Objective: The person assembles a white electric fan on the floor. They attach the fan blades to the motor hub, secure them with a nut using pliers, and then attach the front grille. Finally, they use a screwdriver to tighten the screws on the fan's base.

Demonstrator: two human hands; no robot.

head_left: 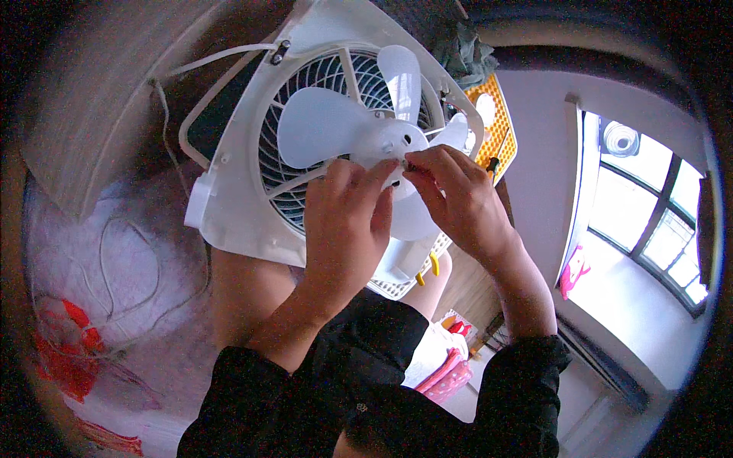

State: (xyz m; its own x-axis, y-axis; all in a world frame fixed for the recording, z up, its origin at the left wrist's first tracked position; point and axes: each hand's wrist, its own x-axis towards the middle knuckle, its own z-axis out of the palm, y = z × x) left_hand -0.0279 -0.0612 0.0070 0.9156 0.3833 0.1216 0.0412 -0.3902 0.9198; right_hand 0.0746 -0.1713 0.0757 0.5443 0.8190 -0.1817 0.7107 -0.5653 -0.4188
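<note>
A white box fan (248, 179) lies with its casing open across my lap, its pale blade wheel (321, 126) exposed over a round grille. At the hub (385, 141) my fingertips meet. My left hand (343, 206) has thumb and forefinger pressed together at the hub's lower edge. From the right, my right hand (458, 195) pinches at the same spot. Whatever small piece lies between the fingertips is too small and covered to make out. A white cord (217, 57) runs from the casing's upper left corner.
An orange perforated tray (500, 114) with small parts stands beyond the fan, beside a crumpled grey-green cloth (466, 57). A dark-tipped tool (493, 165) shows by my right hand. Loose cord (156, 267) and a red bag (72, 343) lie at left. A window (641, 206) is at right.
</note>
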